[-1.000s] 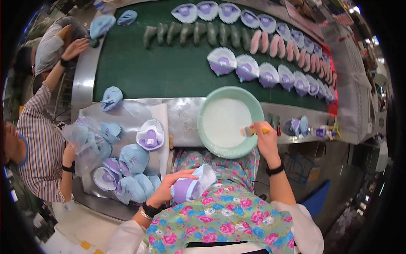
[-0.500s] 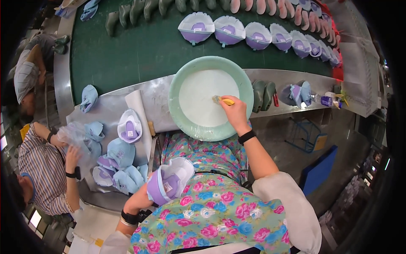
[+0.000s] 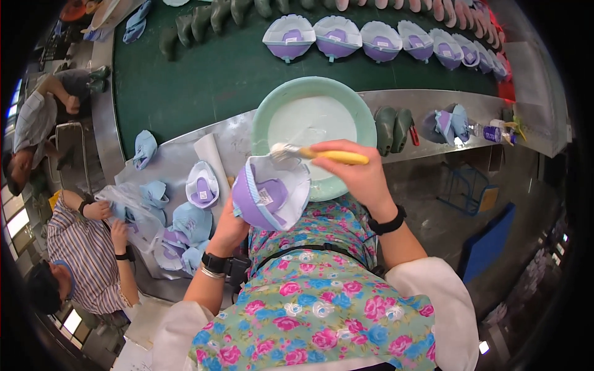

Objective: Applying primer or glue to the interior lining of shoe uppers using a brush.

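My left hand point(image 3: 229, 227) grips a purple and light-blue shoe upper point(image 3: 249, 196), its white lining turned up, just in front of the basin. Between the fingers of my right hand point(image 3: 357, 174) is a brush point(image 3: 337, 156) with a yellow handle. Its whitish bristles are at the upper's far rim and seem to touch the lining. Behind both hands stands a pale green basin point(image 3: 366, 114) of white liquid point(image 3: 312, 120), partly covered by my right hand and the upper.
Similar uppers point(image 3: 337, 48) line the green surface point(image 3: 185, 93), with dark green shoe lasts point(image 3: 219, 17) beyond. More uppers point(image 3: 193, 222) lie piled at left, where a striped-shirted co-worker point(image 3: 93, 253) handles a clear plastic bag point(image 3: 141, 216). Two lasts point(image 3: 393, 128) and a bottle point(image 3: 492, 133) are right of the basin.
My right hand has brought the brush out of the liquid, toward me and left, to the upper. My left hand has lifted the upper forward, closer to the basin.
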Demonstrator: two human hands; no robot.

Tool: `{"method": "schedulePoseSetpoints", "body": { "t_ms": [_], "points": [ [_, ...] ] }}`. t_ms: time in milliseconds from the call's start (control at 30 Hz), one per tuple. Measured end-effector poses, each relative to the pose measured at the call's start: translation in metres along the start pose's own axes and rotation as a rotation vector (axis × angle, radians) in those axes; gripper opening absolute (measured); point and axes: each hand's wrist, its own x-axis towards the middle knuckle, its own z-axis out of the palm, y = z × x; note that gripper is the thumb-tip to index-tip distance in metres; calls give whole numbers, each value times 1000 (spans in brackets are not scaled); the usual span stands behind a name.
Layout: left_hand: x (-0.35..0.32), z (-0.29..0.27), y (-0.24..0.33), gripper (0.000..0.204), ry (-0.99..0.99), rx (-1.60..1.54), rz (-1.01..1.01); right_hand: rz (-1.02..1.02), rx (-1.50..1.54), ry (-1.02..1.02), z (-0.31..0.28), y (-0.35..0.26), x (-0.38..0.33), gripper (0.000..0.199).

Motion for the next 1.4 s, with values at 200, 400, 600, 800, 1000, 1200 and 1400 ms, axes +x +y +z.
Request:
{"method": "schedulePoseSetpoints", "body": {
  "t_ms": [200,400,600,800,1000,1200,1400],
  "points": [
    [4,6,-5,50,-192,37,24,32,12,28,-4,-6,3,19],
    [8,21,4,46,-102,20,127,172,-168,229,-10,19,-18,16],
    [21,29,3,29,6,-41,336,331,-65,135,7,-12,-43,19],
    [27,17,-3,33,-69,33,405,224,-101,118,2,-22,-36,16],
    [35,33,13,22,282,-322,111,-102,-277,286,-30,-16,-3,12],
    [35,24,9,34,-201,-723,-491,-163,-136,-139,-12,-65,17,15],
    [35,62,-1,20,-119,-529,-717,-59,-73,-370,-12,-47,39,14]
  ]
}}
